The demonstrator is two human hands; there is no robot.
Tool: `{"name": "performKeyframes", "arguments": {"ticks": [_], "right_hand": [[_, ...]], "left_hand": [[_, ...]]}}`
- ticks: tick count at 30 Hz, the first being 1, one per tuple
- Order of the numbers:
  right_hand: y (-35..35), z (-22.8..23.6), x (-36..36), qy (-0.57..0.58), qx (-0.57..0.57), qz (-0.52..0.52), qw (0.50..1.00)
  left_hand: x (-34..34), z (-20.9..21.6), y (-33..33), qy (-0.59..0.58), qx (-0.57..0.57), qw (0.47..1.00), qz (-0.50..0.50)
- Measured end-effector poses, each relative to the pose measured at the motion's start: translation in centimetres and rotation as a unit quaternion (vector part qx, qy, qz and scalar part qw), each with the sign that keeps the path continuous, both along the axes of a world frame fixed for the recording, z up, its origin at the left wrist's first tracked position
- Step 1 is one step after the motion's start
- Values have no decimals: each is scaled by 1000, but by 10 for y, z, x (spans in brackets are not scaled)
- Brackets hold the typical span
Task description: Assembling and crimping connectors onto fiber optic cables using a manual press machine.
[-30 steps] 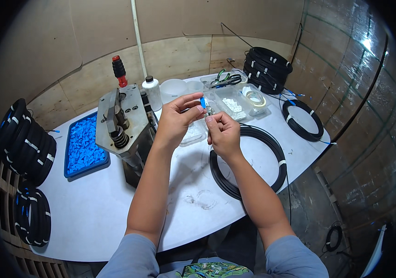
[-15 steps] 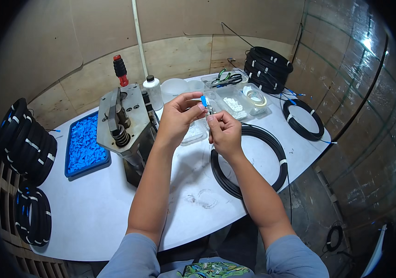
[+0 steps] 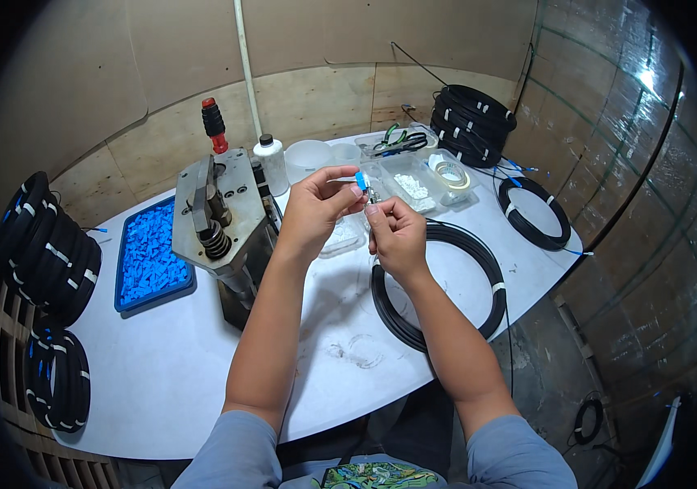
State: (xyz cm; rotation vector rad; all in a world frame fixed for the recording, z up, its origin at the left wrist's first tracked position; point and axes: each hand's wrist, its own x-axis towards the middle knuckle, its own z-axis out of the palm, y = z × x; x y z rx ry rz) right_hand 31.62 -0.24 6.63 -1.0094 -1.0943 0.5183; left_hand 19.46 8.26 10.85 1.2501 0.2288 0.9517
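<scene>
Raised above the middle of the table, my left hand (image 3: 317, 210) pinches a small blue connector piece (image 3: 360, 180) between thumb and fingertips. Close beside it, my right hand (image 3: 398, 238) is closed on a thin metallic connector end (image 3: 373, 198) pointing up toward the blue piece. Whether the two parts touch cannot be made out. A coil of black cable (image 3: 493, 301) with white ties lies beneath my right hand and forearm. Its link to the connector end is hidden by my fingers.
Left of my arms stands a metal hand press (image 3: 238, 216), beside a blue tray (image 3: 157, 306) of small blue parts. Behind my hands are clear boxes with white pieces (image 3: 413, 187), a bottle (image 3: 269, 159), pliers (image 3: 401, 143) and tape (image 3: 450, 171). Black cable coils (image 3: 470, 122) stand at the edges.
Almost nothing differs; both hands stay in the same place with the same grip. The view has shifted very slightly.
</scene>
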Motion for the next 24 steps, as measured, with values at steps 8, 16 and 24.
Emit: {"name": "performKeyframes", "arguments": {"ticks": [8, 16, 24], "right_hand": [[1, -1, 0, 4, -2, 3, 1000], [0, 0, 0, 2, -3, 1, 1000], [0, 1, 2, 3, 2, -1, 1000]], "left_hand": [[0, 0, -1, 7, 2, 1000, 3], [0, -1, 1, 19, 10, 1000, 9], [1, 0, 0, 30, 5, 999, 10]]}}
